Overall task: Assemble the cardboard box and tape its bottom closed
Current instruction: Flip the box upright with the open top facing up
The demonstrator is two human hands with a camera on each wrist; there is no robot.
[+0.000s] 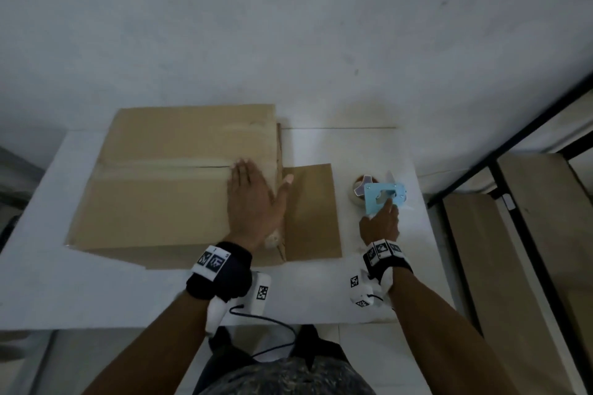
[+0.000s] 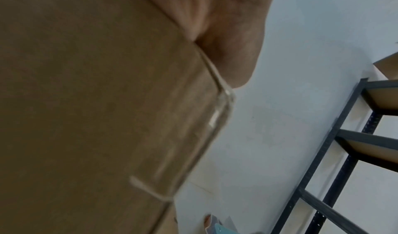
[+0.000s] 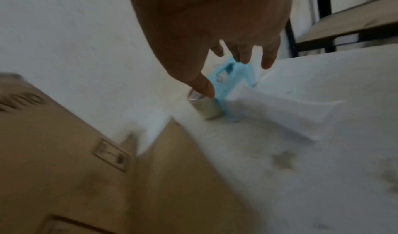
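Left hand flat on the box, right hand at the tape dispenser.

The left hand (image 1: 253, 199) lies with straight fingers pressed on the closed top flaps of the cardboard box (image 1: 167, 189), its thumb spread over the box's right edge; its grip is flat and holds nothing. The right hand (image 1: 380, 221) reaches with loosely spread fingers onto the blue tape dispenser (image 1: 383, 196); the right wrist view shows the fingertips (image 3: 267, 62) at the dispenser (image 3: 228, 83) without curling round it, so this grip is not closed. The box sits on the left half of the white surface (image 1: 96, 292), a side flap (image 1: 313, 212) lying flat to its right. The dispenser lies near the surface's right edge, apart from the flap. A dark metal shelf (image 1: 513, 154) stands further right.
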